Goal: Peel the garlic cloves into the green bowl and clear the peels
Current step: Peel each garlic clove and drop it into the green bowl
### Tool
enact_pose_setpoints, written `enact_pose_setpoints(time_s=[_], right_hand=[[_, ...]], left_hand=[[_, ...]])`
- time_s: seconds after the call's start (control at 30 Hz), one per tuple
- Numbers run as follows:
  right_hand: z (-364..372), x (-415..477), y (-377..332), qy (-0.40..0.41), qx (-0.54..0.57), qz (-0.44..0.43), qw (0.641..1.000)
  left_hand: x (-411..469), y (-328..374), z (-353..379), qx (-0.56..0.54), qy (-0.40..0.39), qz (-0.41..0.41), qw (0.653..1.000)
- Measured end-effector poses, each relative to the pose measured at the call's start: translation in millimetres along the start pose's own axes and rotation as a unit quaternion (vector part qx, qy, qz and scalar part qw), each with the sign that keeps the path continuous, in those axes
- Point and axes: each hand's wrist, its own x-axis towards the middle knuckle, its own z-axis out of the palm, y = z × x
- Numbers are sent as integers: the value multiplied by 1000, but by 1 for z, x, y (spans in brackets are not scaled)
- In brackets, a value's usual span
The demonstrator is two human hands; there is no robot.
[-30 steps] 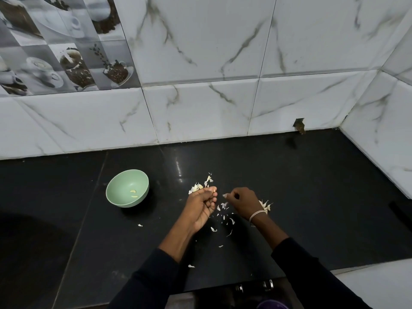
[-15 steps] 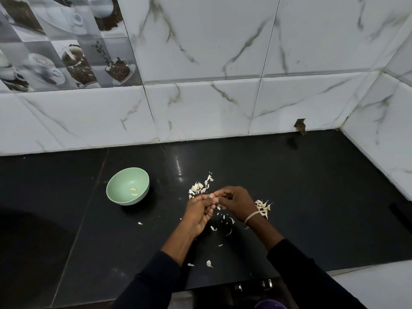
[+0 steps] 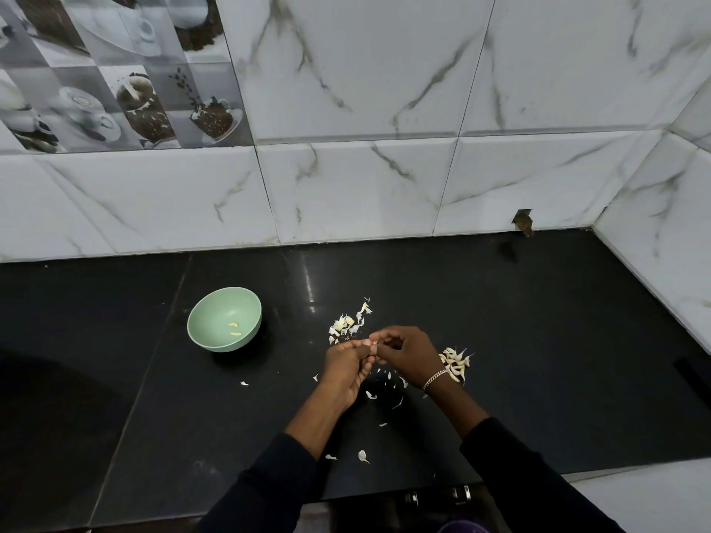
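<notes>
While the two hands meet low over the black counter (image 3: pixel 538 340), the left hand (image 3: pixel 346 373) and right hand (image 3: pixel 406 353) each close their grip on one garlic clove (image 3: pixel 372 343), pinching it between the fingertips. The green bowl (image 3: pixel 215 317) stands well to the left and holds two peeled cloves (image 3: pixel 234 328). Peels (image 3: pixel 346 325) lie scattered around the hands, and a pile of cloves (image 3: pixel 456 363) sits beside the right wrist.

0 legible texts, labels, brands, numbers or signs in view. Checked picture tiles (image 3: pixel 115 90), bowl (image 3: pixel 215 321) and bracelet (image 3: pixel 434 378): tiles carry printed cups and coffee beans only, and nothing on the others can be read.
</notes>
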Motion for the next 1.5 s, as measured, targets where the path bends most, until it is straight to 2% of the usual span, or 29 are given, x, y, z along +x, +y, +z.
enact_pose_setpoints(time_s=[0.17,0.33,0.43,0.6,0.67,0.73,0.83,1.0,1.27,1.4,1.5], right_hand=[[1,5,0,22,45,16,999],[7,14,-5,6,49,20,999],[13,18,-11,-12,61,24,998],[9,17,-13,-18,110,36,993],[5,16,-11,-6,129,46,991],[1,15,-10,5,131,52,990],[-1,13,-8,26,129,50,990],[-1,12,-3,21,173,61,983],[-6,12,-7,-2,148,58,987],[-11,9,-12,-4,163,84,983],[-17,8,-6,33,94,122,987]], left_hand=[[-4,1,-6,13,-26,8,1000],[-7,2,-17,20,-36,67,997],[-6,3,-21,35,-14,96,995],[-1,1,-28,42,15,95,994],[2,-1,-32,86,36,107,990],[3,-2,-31,116,18,122,986],[0,-2,-22,163,-22,174,971],[4,-2,-11,198,-3,252,947],[3,-5,-12,217,2,261,941],[3,-7,-13,224,11,266,938],[5,-7,-15,218,18,268,938]])
